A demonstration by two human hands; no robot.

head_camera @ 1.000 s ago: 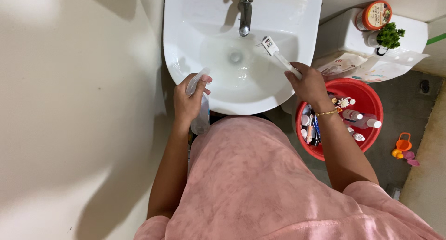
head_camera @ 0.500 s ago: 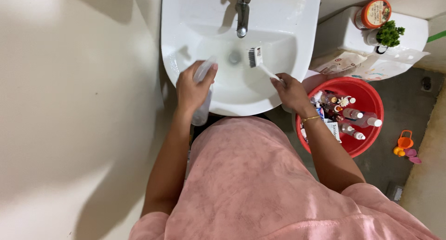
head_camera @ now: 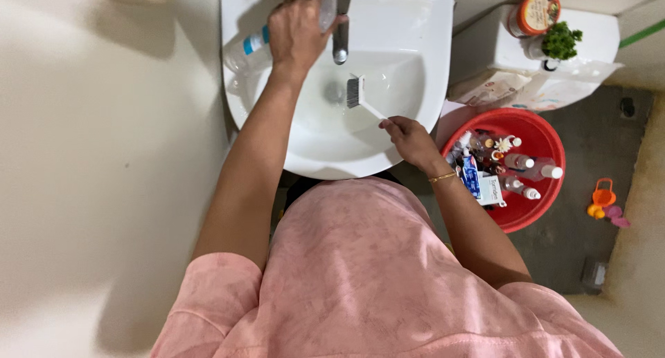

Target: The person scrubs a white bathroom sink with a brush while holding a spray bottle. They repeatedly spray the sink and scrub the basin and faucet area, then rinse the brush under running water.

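Observation:
My left hand (head_camera: 298,29) is shut on a clear plastic bottle (head_camera: 246,49) with a blue label, holding it on its side by the metal faucet (head_camera: 341,32) at the back of the white sink (head_camera: 325,165). My right hand (head_camera: 410,140) grips the white handle of a small brush (head_camera: 356,92). Its grey bristles are down in the basin near the drain (head_camera: 332,91). A thin gold bracelet sits on my right wrist. My pink shirt fills the bottom of the view.
A red tub (head_camera: 537,216) with several bottles and tubes stands on the dark floor right of the sink. Behind it is a white cistern (head_camera: 596,32) with an orange-lidded jar (head_camera: 533,13) and a small green plant (head_camera: 560,40). An orange toy (head_camera: 603,194) lies on the floor.
My left hand has carried the bottle from the sink's front left rim up to the faucet. My right hand has brought the brush down into the middle of the basin.

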